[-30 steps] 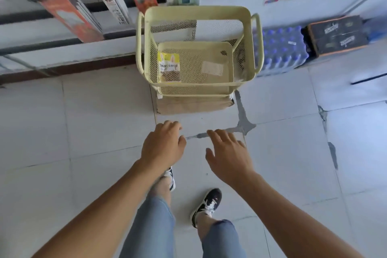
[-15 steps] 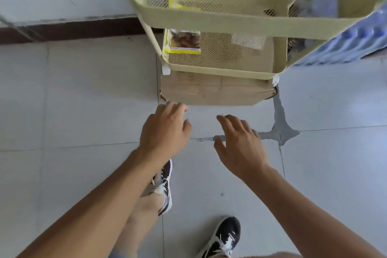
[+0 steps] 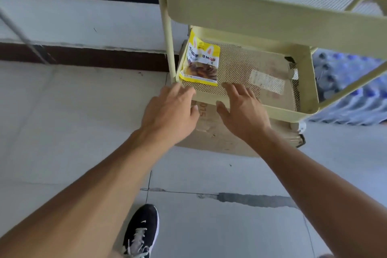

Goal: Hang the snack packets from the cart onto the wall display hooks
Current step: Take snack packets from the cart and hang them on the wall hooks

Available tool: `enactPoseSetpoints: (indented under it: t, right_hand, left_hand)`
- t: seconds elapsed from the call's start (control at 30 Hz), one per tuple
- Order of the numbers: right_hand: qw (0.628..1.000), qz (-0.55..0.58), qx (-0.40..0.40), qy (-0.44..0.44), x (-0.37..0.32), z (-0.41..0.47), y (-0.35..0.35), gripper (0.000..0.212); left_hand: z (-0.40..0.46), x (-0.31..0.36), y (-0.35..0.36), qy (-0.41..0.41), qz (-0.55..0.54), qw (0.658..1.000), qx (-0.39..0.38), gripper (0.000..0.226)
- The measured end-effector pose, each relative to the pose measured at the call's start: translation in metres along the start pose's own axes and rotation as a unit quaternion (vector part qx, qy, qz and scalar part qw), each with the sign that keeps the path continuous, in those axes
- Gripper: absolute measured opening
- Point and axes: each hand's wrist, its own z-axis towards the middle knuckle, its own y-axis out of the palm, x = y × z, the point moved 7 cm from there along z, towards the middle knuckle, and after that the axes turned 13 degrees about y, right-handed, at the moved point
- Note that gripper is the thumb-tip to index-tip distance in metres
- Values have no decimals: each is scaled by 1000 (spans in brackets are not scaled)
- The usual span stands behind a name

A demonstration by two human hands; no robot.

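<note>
the pale grey tiled floor (image 3: 62, 132) fills most of what i can see, with a dark patched crack line running across the tiles near the bottom. on it stands the pale yellow metal cart (image 3: 272, 19) with mesh-bottomed tiers; its broad upper tier rim sweeps across the top right, and its lower mesh tray (image 3: 247, 65) sits beneath, close to the floor. under that tray lies a flat brown cardboard box (image 3: 211, 134), poking out toward the person. behind the cart on the right is a shrink-wrapped pack of blue-capped water bottles (image 3: 351, 94), blurred. a white wall with a dark brown skirting strip (image 3: 83, 58) runs along the left.

both bare forearms reach forward from the bottom of the view. the left hand (image 3: 169, 111) hovers at the near left corner of the lower tray, fingers relaxed and slightly curled, holding nothing; whether its fingertips touch the rim i cannot tell. the right hand (image 3: 243, 109) is spread with fingers straight, fingertips over the near edge of the tray's mesh, gripping nothing.

the yellow and white snack packet (image 3: 201, 63), printed with dark brown snacks and rabbit ears, lies in the left corner of the lower tray, its top leaning up against the tray's back wall. it sits just beyond both hands, its lower edge near the left hand's fingertips and just left of the right hand's fingertips, untouched.

a black sneaker with white laces (image 3: 142, 232) stands on the floor between the arms.
</note>
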Motion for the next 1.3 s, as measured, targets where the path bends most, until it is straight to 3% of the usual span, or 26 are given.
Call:
enactPoseSetpoints:
  t: [0.2, 0.43, 0.73, 0.97, 1.3]
  right_hand:
    - [1000, -4, -21, 2, -26, 64, 2, 59]
    - [993, -61, -97, 3, -48, 142, 45, 87]
    - [990, -62, -124, -2, -54, 166, 77, 108]
    - [990, -80, -119, -2, -53, 171, 83, 102]
    - [994, -56, -91, -28, -54, 165, 75, 49]
  left_hand:
    - [11, -10, -5, -15, 0, 999, 34, 33]
    - [10, -38, 4, -18, 11, 998, 54, 35]
    - [18, -44, 17, 9, -4, 998, 60, 40]
    - [25, -53, 17, 7, -5, 998, 57, 38]
    - [28, -46, 20, 17, -4, 998, 55, 36]
